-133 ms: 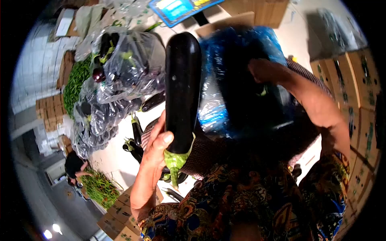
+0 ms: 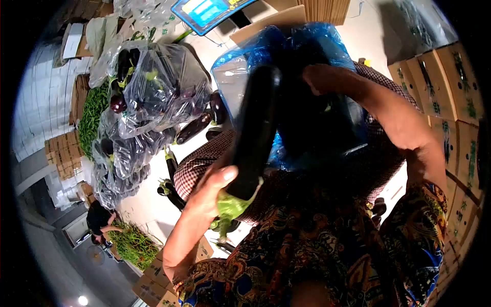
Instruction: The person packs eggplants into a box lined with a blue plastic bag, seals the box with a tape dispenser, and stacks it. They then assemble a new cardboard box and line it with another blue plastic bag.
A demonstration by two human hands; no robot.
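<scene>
As the left hand (image 2: 210,190) grips it by the stem end — thumb pressed against its side — a long dark eggplant (image 2: 254,128) slants away and slightly right, its green cap (image 2: 234,205) nearest the body. In this view its rounded far end overlaps the left part of some blue plastic sheeting (image 2: 230,64); I cannot tell whether they touch. To the right, the right hand (image 2: 323,81) is over the sheeting's dark inside, its fingers lost in shadow, so I cannot tell whether they hold anything. Farther left, loose eggplants (image 2: 194,129) lie on the pale floor (image 2: 140,205) beside clear plastic bags (image 2: 171,74) of more eggplants. Cartons (image 2: 432,82) are stacked at the right, and a blue-framed display (image 2: 205,13) stands at the far left.
</scene>
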